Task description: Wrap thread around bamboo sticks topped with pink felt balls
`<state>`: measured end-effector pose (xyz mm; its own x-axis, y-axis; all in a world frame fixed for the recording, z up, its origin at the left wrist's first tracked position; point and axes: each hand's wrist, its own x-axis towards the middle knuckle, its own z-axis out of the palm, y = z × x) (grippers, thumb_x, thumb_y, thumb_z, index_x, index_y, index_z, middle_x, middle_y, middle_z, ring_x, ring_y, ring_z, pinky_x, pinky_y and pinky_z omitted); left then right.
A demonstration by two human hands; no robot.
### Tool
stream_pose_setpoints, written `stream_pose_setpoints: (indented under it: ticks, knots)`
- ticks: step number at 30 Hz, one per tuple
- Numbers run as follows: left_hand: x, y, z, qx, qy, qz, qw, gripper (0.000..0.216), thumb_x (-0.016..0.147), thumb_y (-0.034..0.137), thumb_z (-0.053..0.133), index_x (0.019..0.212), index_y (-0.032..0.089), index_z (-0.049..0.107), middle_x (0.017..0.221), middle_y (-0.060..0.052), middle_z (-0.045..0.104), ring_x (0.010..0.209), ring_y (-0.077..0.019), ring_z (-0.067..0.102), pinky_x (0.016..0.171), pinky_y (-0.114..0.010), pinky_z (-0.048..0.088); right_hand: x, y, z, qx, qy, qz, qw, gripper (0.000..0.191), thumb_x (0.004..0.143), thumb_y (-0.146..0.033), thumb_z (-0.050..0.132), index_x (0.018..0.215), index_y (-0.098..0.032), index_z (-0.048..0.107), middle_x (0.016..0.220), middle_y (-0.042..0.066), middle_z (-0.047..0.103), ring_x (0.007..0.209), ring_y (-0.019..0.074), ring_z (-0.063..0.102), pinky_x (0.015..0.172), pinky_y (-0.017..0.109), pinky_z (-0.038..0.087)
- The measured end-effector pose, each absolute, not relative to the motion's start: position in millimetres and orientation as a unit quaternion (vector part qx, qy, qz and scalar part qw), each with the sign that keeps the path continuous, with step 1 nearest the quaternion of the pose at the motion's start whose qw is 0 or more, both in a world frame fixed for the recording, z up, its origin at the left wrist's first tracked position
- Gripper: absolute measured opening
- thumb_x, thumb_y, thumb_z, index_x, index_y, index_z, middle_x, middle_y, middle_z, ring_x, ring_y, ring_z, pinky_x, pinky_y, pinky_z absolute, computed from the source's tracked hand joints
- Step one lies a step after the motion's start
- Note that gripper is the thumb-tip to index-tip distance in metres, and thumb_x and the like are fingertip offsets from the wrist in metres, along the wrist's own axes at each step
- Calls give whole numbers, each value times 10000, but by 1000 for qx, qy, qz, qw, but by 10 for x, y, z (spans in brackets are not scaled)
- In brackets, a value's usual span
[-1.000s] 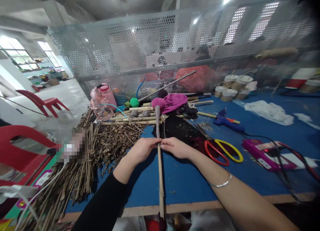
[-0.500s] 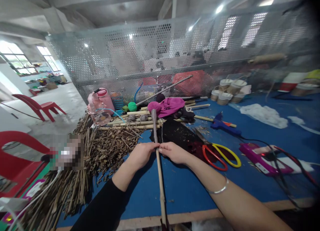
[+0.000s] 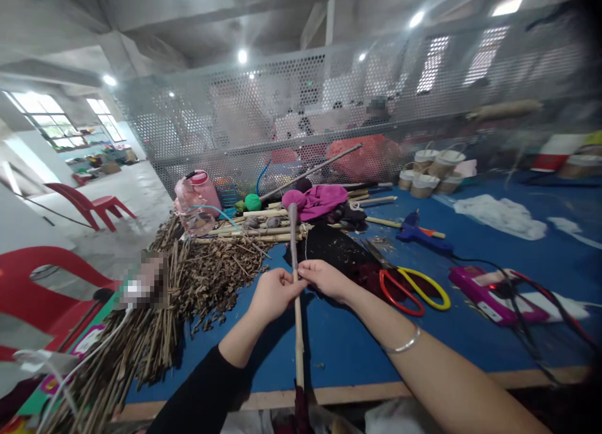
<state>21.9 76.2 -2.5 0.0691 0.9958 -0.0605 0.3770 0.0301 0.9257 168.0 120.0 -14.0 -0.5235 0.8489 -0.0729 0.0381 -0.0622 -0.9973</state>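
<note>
While right hand [image 3: 329, 278] pinches grey-wrapped tan wooden stick [image 3: 299, 340], left hand [image 3: 273, 293], gripping too, has curled its fingers: likely regrip.

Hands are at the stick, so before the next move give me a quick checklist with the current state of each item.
1. Left hand at the bamboo stick: ok, its thumb lies across the stick.
2. Right hand at the stick: ok, fingertips meet it near the lower end of the grey wrapping.
3. Wrapping secured under the fingers: cannot tell, they cover it.
4. Scissors apart from both hands: ok, lying to the right.
5. Glue gun cool: cannot tell; it lies on its side on the blue tabletop.
6. Left side free of clutter: not ok, dried plant stems lie close.
</note>
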Motion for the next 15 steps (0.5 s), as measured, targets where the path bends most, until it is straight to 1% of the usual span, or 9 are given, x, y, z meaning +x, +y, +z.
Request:
stream_pose_setpoints:
  ticks: [3, 5, 7, 8, 10, 12, 13, 15]
  knots:
    - [222, 761, 25, 513, 520, 391, 560, 377, 606, 486, 663, 673, 160, 485, 521, 36, 550, 424, -82, 499, 434, -198, 394, 1682, 1188, -116, -358, -543, 685, 329, 312, 709, -440, 591, 651, -160, 468, 432, -103, 310, 347, 25, 164, 353, 200, 69]
    - [210, 748, 66, 483, 483, 399, 612, 378, 611, 464, 676, 710, 141, 506, 588, 5, 590, 471, -91, 544, 460, -199, 415, 1692, 1184, -91, -334, -501, 732, 318, 296, 705, -420, 612, 689, -159, 475, 441, -114, 282, 342, 17, 127, 345, 193, 38]
    - [199, 731, 88, 467, 445, 403, 649, 357, 637, 435, 674, 737, 123, 531, 624, -18, 603, 489, -87, 556, 453, -181, 403, 1704, 1182, -66, -309, -468, 770, 306, 280, 694, -383, 640, 707, -151, 482, 447, -121, 260, 346, 8, 109, 342, 181, 27]
    - [195, 724, 88, 458, 426, 403, 669, 342, 654, 420, 666, 753, 116, 544, 634, -25, 605, 489, -81, 553, 444, -170, 393, 1708, 1180, -56, -300, -456, 781, 303, 276, 688, -365, 650, 702, -148, 480, 448, -120, 268, 345, 4, 112, 341, 176, 28]
    - [195, 713, 73, 432, 392, 399, 707, 320, 687, 401, 642, 795, 111, 562, 654, -36, 607, 498, -75, 555, 433, -155, 383, 1707, 1176, -43, -295, -445, 787, 309, 281, 681, -349, 660, 685, -147, 465, 461, -104, 344, 338, -6, 142, 336, 168, 36]
    - [201, 708, 48, 413, 392, 378, 730, 328, 706, 412, 617, 837, 117, 565, 670, -44, 613, 514, -87, 573, 428, -156, 393, 1694, 1170, -48, -309, -450, 773, 323, 292, 673, -352, 665, 676, -149, 455, 491, -78, 434, 330, -11, 179, 328, 166, 45]
    - [205, 707, 35, 414, 406, 366, 728, 341, 708, 430, 608, 842, 120, 562, 672, -46, 615, 519, -96, 582, 424, -160, 400, 1683, 1167, -57, -321, -452, 764, 330, 300, 666, -355, 669, 669, -151, 448, 491, -74, 451, 326, -10, 187, 323, 166, 47]
    - [213, 706, 14, 434, 452, 354, 695, 370, 685, 464, 623, 814, 125, 550, 655, -39, 612, 508, -105, 584, 417, -173, 413, 1661, 1165, -84, -351, -453, 745, 340, 319, 650, -367, 678, 654, -160, 436, 436, -95, 400, 317, -5, 169, 314, 166, 50]
